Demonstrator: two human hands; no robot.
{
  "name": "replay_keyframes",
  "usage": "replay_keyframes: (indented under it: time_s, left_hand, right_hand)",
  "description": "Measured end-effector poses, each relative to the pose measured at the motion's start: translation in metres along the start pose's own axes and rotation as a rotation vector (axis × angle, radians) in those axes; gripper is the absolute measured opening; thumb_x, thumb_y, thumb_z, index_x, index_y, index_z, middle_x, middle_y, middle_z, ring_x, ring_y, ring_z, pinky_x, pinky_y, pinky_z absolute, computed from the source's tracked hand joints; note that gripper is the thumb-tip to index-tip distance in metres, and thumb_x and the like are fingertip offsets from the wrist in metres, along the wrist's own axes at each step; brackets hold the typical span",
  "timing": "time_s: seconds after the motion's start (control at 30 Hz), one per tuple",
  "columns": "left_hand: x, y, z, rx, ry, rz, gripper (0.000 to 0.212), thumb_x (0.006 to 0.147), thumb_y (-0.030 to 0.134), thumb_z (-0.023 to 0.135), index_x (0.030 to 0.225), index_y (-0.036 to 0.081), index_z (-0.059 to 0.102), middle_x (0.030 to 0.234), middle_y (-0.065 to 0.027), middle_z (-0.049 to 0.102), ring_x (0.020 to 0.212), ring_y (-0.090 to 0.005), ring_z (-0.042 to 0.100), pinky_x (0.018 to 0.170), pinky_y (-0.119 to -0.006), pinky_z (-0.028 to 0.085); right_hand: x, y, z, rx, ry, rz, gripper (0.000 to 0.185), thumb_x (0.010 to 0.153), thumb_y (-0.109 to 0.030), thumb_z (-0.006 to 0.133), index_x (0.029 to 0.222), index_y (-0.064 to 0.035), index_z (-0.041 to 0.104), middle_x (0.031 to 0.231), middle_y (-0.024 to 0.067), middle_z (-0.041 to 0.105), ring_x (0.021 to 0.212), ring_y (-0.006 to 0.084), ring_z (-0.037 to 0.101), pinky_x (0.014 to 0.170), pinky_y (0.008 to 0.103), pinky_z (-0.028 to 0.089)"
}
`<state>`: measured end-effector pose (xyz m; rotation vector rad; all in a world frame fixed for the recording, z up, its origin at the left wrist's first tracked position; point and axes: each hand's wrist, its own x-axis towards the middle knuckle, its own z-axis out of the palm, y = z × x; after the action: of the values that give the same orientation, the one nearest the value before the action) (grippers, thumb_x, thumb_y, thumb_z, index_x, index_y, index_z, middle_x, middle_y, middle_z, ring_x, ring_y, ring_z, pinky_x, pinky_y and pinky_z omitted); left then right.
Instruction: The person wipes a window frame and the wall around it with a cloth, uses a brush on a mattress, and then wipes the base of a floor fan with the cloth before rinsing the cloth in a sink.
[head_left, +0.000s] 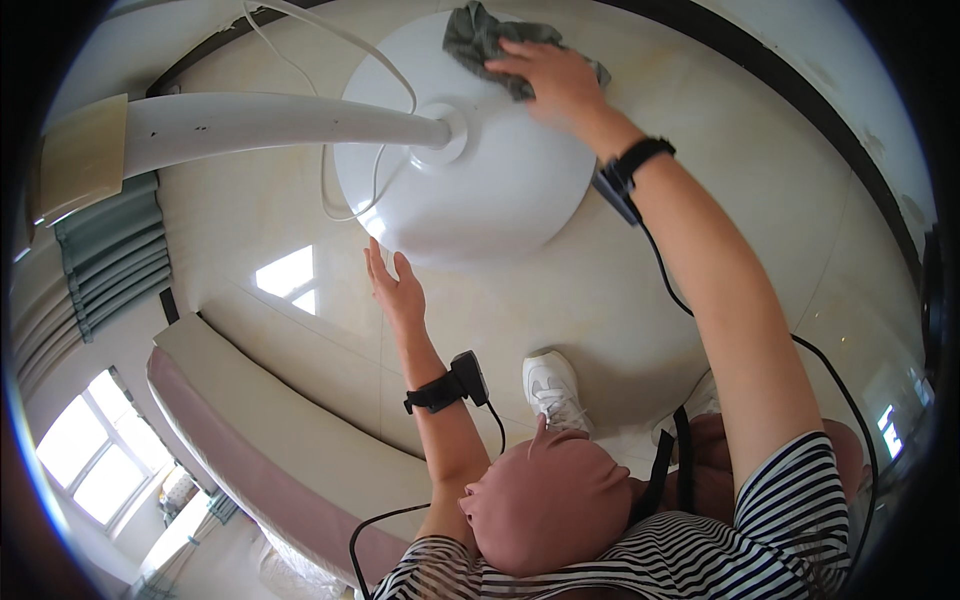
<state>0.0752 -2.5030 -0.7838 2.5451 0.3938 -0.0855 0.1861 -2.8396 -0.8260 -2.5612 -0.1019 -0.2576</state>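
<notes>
A glossy white round base (517, 180) lies on the floor in front of me, with a thick white column (285, 120) rising from its collar. My right hand (559, 79) presses a crumpled grey-green cloth (480, 45) onto the far right part of the base. Its fingers are spread over the cloth, whose edges stick out around them. At the near left rim of the base, my left hand (397, 289) is empty with the fingers apart; whether it touches the rim I cannot tell.
A white cable (349, 217) loops around the column and over the base. A tan wrapping (82, 161) covers part of the column. To the left stands a bed or couch edge (277, 390). A dark skirting board (817, 127) curves behind. My white shoe (553, 382) is on the tiles.
</notes>
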Motion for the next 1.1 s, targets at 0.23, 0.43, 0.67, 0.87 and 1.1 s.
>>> replay_keyframes:
  time_s: [0.23, 0.43, 0.67, 0.87, 1.1]
  left_hand:
    - [0.003, 0.011, 0.01, -0.194, 0.016, 0.032, 0.039, 0.098, 0.017, 0.051, 0.137, 0.008, 0.051, 0.146, -0.0191, 0.042, 0.138, -0.0328, 0.037, 0.109, -0.041, 0.034]
    - [0.004, 0.008, -0.004, -0.129, 0.098, 0.158, 0.036, 0.101, 0.018, 0.048, 0.134, 0.004, 0.054, 0.141, -0.0132, 0.05, 0.133, -0.0237, 0.044, 0.109, -0.034, 0.032]
    - [-0.004, 0.042, -0.023, -0.258, 0.314, 0.179, 0.035, 0.1, 0.015, 0.047, 0.133, 0.003, 0.052, 0.141, -0.017, 0.049, 0.132, -0.0273, 0.045, 0.108, -0.039, 0.035]
    - [-0.006, 0.062, -0.025, -0.135, 0.274, 0.251, 0.034, 0.099, 0.015, 0.049, 0.132, 0.007, 0.054, 0.142, -0.0159, 0.048, 0.134, -0.03, 0.043, 0.108, -0.041, 0.034]
    - [-0.007, 0.039, -0.016, -0.121, 0.14, 0.212, 0.034, 0.098, 0.015, 0.051, 0.131, 0.007, 0.055, 0.14, -0.0162, 0.05, 0.132, -0.0308, 0.045, 0.108, -0.041, 0.035]
  right_hand:
    - [-0.108, -0.083, 0.005, 0.133, -0.13, -0.153, 0.039, 0.064, -0.006, 0.071, 0.1, -0.021, 0.072, 0.129, -0.0027, 0.06, 0.12, 0.0208, 0.051, 0.098, 0.0411, 0.037]
    - [-0.139, -0.135, 0.007, 0.459, -0.444, -0.284, 0.024, 0.069, -0.008, 0.067, 0.088, -0.0206, 0.073, 0.105, -0.0055, 0.064, 0.106, 0.0189, 0.054, 0.095, 0.0425, 0.038]
    - [-0.095, -0.191, 0.071, 0.316, -0.231, -0.644, 0.017, 0.074, -0.02, 0.069, 0.091, -0.0223, 0.073, 0.125, -0.0039, 0.06, 0.119, 0.0215, 0.051, 0.101, 0.0491, 0.036]
    - [-0.09, -0.173, 0.086, 0.002, -0.483, -0.67, 0.017, 0.081, -0.025, 0.068, 0.097, -0.0257, 0.073, 0.138, -0.0045, 0.053, 0.133, 0.0234, 0.043, 0.112, 0.0607, 0.025]
    - [-0.072, -0.094, 0.038, 0.187, -0.492, -0.551, 0.038, 0.072, -0.009, 0.07, 0.104, -0.0285, 0.072, 0.134, -0.005, 0.057, 0.132, 0.0176, 0.044, 0.115, 0.0518, 0.025]
